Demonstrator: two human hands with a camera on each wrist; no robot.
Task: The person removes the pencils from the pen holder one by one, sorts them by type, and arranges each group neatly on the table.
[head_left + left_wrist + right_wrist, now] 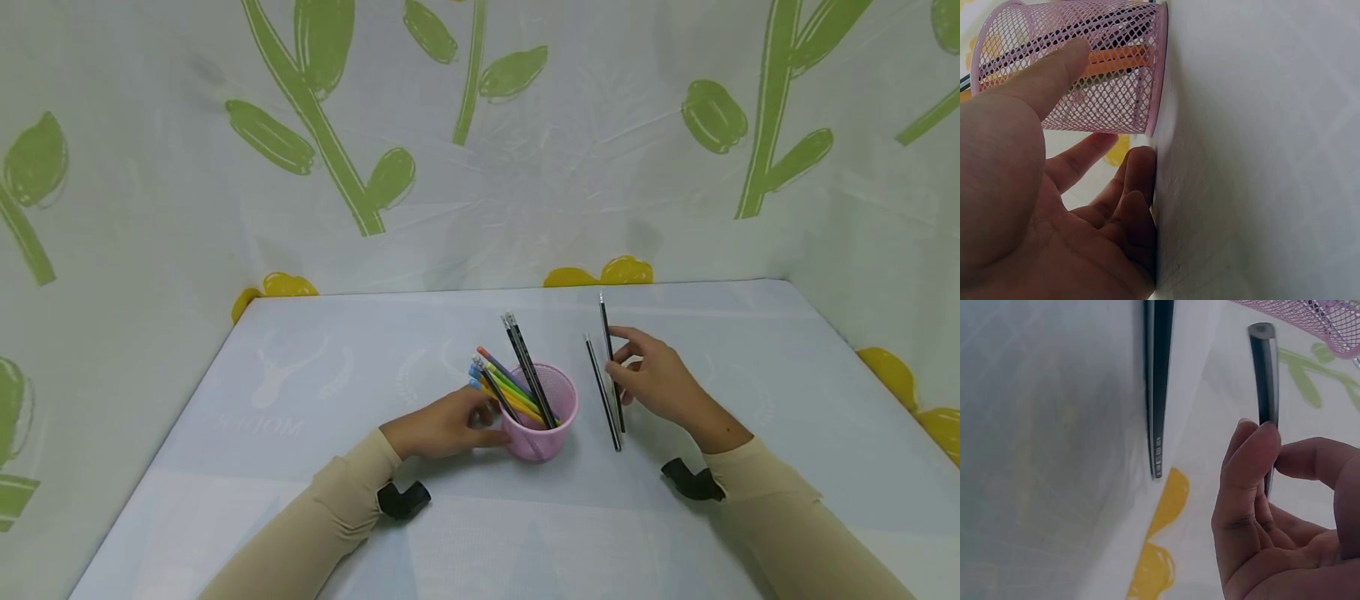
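Observation:
A pink mesh pencil cup (535,447) stands upright on the table. Black pencils (527,358) and several coloured pencils (511,382) lean out of it towards the left. My left hand (442,425) holds the cup's left side; in the left wrist view the thumb (1054,75) lies against the mesh, with other fingers below and behind. Right of the cup, my right hand (656,379) pinches a black pencil (1264,375) between thumb and fingers, tilted slightly. Close beside it, another black pencil (602,392) lies on the tabletop.
The pale table (465,533) has faint printed patterns, including a deer head at the left. Behind it hangs a white wall covering (585,183) with green leaves and yellow shapes. Each wrist carries a black strap-like device (403,500).

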